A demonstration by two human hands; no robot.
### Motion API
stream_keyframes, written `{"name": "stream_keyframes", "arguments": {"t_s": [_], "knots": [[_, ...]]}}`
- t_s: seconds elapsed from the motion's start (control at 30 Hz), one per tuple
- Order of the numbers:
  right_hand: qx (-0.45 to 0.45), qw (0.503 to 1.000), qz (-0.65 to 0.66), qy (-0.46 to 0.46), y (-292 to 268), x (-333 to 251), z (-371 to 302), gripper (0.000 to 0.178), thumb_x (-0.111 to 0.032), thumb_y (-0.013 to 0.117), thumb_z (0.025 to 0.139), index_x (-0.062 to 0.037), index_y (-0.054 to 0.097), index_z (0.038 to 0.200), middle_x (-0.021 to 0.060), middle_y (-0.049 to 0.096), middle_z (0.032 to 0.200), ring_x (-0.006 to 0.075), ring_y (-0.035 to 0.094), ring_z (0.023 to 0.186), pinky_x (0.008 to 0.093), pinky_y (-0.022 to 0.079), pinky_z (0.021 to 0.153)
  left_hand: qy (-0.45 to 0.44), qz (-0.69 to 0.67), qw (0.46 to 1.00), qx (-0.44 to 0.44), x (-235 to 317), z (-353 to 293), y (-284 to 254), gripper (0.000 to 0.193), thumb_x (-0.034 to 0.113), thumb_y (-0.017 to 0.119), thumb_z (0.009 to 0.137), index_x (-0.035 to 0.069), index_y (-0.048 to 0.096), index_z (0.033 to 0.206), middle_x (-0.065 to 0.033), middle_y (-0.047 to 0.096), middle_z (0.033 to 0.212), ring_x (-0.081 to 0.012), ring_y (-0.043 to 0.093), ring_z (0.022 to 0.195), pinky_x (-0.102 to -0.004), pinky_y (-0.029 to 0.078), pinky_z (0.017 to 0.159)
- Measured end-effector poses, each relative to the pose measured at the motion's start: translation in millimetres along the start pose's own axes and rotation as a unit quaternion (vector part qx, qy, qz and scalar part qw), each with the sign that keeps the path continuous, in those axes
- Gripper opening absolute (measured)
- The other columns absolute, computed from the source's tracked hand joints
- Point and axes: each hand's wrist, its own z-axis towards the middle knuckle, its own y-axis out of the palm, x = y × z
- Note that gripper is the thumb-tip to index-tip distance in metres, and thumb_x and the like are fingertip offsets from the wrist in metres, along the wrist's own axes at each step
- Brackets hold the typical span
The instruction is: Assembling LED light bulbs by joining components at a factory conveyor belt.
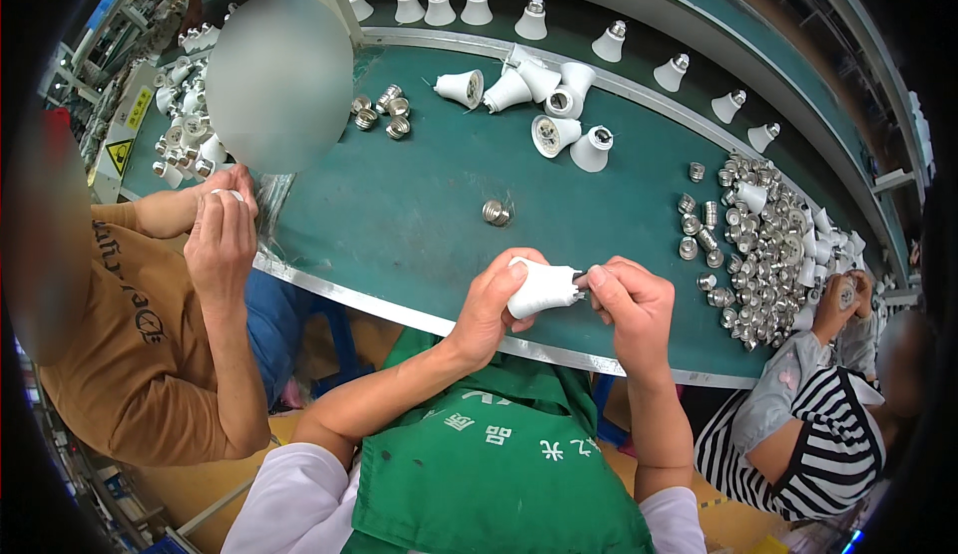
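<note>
My left hand [483, 316] is wrapped round the wide end of a white bulb housing [544, 287], held on its side just above the table's front edge. Its narrow, notched end points right, toward my right hand [639, 306]. There the thumb and fingers are pinched on something small and dark at the housing's neck; whether it is a wire or a tool tip is too small to tell. A lone silver screw cap [495, 213] lies on the green table [419, 215] beyond my hands. No cap is on the held housing.
Several white housings [590, 149] and loose screw caps [398, 128] lie farther back. A large heap of caps [758, 255] covers the right side. Capped bulb housings [532, 18] stand along a dark belt behind a metal rail. Co-workers sit left [150, 354] and right [808, 434], hands over the table.
</note>
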Motion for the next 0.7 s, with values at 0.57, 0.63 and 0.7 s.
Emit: {"name": "stream_keyframes", "arguments": {"t_s": [0.57, 0.63, 0.7], "knots": [[0.042, 0.999, -0.004, 0.006, 12, 14, -16, 0.008, -0.004, 0.064, 0.076, 0.0034, 0.061, 0.076, 0.0010, 0.056, 0.066, 0.0067, 0.047, 0.058, 0.0209, 0.037, 0.052, 0.164, 0.077, 0.981, 0.062, -30, -7, 11, 0.030, 0.023, 0.058, 0.085, 0.006, 0.043, 0.104, 0.0005, 0.048, 0.081, -0.0046, 0.044, 0.065, -0.0197, 0.037, 0.051], [0.071, 0.994, 0.057, 0.057, 13, 15, -13, 0.009, -0.005, 0.062, 0.078, 0.0029, 0.061, 0.077, 0.0007, 0.054, 0.064, 0.0061, 0.045, 0.055, 0.0198, 0.035, 0.049, 0.148, 0.073, 0.986, 0.036, -26, -8, 7, 0.038, 0.020, 0.060, 0.084, 0.005, 0.040, 0.112, -0.0016, 0.050, 0.088, -0.0066, 0.048, 0.072, -0.0204, 0.043, 0.058], [0.061, 0.989, 0.110, 0.073, 8, 18, -8, 0.010, -0.007, 0.060, 0.080, 0.0027, 0.060, 0.078, 0.0003, 0.052, 0.061, 0.0051, 0.042, 0.053, 0.0189, 0.032, 0.047, 0.135, 0.057, 0.989, -0.002, -20, -8, 2, 0.052, 0.030, 0.062, 0.082, 0.006, 0.036, 0.120, -0.0094, 0.053, 0.103, -0.0173, 0.057, 0.081, -0.0278, 0.049, 0.063]]}}
